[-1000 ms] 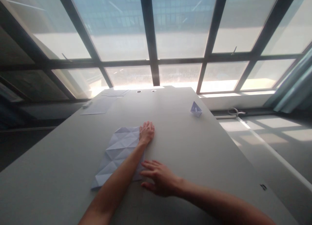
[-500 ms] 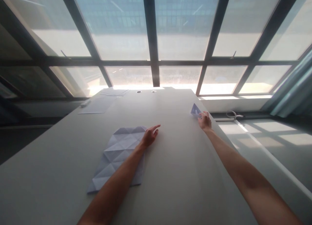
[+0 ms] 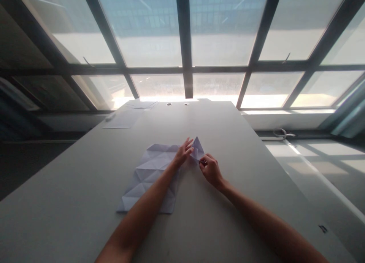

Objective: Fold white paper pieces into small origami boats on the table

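A small folded paper boat (image 3: 197, 149) sits near the middle of the grey table (image 3: 242, 179). My right hand (image 3: 210, 170) pinches its near right corner. My left hand (image 3: 184, 152) reaches in from the left with fingers spread, its fingertips touching the boat's left side. Under my left forearm lies a large creased sheet of pale paper (image 3: 151, 175), flat on the table and partly hidden by the arm.
Flat sheets of paper (image 3: 124, 118) lie at the table's far left corner, near two round holes (image 3: 169, 103) in the top. The table's right edge drops to a sunlit floor. A white cable (image 3: 281, 133) lies by the window ledge.
My right hand took the paper boat from the table's right side and brought it back to the middle. My left hand lifted off the creased sheet and met the boat.
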The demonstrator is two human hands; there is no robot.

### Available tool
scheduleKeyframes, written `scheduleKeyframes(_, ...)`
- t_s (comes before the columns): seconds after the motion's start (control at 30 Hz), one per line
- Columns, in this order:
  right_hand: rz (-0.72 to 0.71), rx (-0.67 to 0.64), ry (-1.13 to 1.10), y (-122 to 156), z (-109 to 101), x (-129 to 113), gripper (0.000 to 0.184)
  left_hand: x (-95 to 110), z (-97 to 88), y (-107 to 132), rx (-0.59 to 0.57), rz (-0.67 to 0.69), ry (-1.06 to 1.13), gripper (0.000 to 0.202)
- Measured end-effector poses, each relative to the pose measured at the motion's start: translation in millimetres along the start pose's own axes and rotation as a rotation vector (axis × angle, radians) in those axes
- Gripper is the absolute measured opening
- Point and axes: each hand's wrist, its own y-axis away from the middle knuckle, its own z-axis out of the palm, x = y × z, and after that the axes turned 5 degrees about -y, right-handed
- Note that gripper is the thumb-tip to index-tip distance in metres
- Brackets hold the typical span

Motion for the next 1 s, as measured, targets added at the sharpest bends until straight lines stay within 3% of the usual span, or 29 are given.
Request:
scheduleKeyframes(0.2,0.037,-0.107,-0.139,5.5,-1.6,-12.7,0.021,9.1,2.4,1.8,0.041,0.0,-0.145,0.048)
scheduleKeyframes(0.3,0.148,0.023,-0.211,-0.8,-8.6,-7.7,0.038,13.4,6.8,6.7,0.042,0.046,-0.156,0.047)
scheduleKeyframes(0.4,0.21,0.16,-0.217,-9.3,-14.5,-1.0,0.038,19.1,13.0,13.9,0.036,0.061,-0.216,0.047)
scheduleKeyframes(0.63,0.258,0.18,-0.217,-12.8,-20.2,5.1,0.037,39.4,24.0,28.4,-0.069,0.132,-0.43,0.051)
scheduleKeyframes(0.83,0.287,0.207,-0.275,-12.1,-20.9,7.0,0.041,38.4,28.1,30.9,-0.128,0.177,-0.422,0.051)
scheduleKeyframes(1.0,0.313,0.248,-0.46,-16.9,-27.0,13.3,0.032,37.3,28.0,28.7,-0.112,0.121,-0.228,0.047)
